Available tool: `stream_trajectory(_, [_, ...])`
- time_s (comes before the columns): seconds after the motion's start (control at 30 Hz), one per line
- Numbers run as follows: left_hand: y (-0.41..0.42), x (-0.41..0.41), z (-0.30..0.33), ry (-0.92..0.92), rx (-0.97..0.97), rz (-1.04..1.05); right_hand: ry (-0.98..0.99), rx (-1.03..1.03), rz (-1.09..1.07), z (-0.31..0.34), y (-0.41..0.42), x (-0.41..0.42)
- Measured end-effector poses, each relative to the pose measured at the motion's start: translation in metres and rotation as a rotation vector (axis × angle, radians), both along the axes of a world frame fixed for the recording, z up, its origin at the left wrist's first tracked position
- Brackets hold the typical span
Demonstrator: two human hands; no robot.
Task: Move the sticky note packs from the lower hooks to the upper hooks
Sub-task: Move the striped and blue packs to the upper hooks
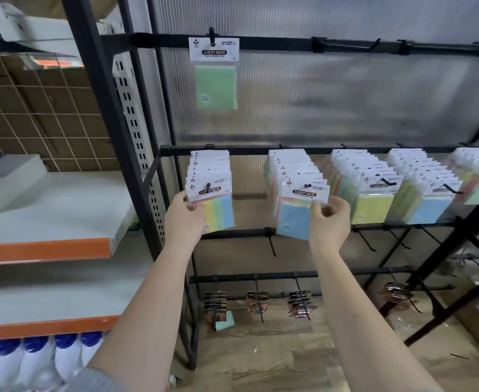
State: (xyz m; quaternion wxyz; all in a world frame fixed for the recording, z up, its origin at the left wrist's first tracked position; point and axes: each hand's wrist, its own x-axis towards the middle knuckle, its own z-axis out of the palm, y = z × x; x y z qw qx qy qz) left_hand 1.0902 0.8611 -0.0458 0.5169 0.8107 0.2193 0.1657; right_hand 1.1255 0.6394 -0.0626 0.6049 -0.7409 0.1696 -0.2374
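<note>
Fronting each grip [188, 206] — hooked pack [210, 205]

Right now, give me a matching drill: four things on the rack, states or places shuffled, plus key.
1. left hand
2. right hand
3. green pack
4. empty hook

A. upper rail, bare
B. hangs alone on an upper hook
C. grips the front striped pack on the leftmost lower hook
D. pinches the front blue pack on the second lower hook

Pairs: 1-C, 2-D, 3-B, 4-A
</note>
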Motion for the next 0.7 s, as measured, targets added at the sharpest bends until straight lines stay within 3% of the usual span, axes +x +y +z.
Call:
stream_trajectory(0.23, [-0.013, 0.012, -0.013, -0.019, -0.359, 0.069, 0.056, 0.065, 0.188, 0.012, -0.010, 0.001])
stream_trajectory(0.7, [-0.004, -0.018, 0.009, -0.077, 0.044, 0.068, -0.054, -0.046, 0.146, 0.038, -0.016, -0.031])
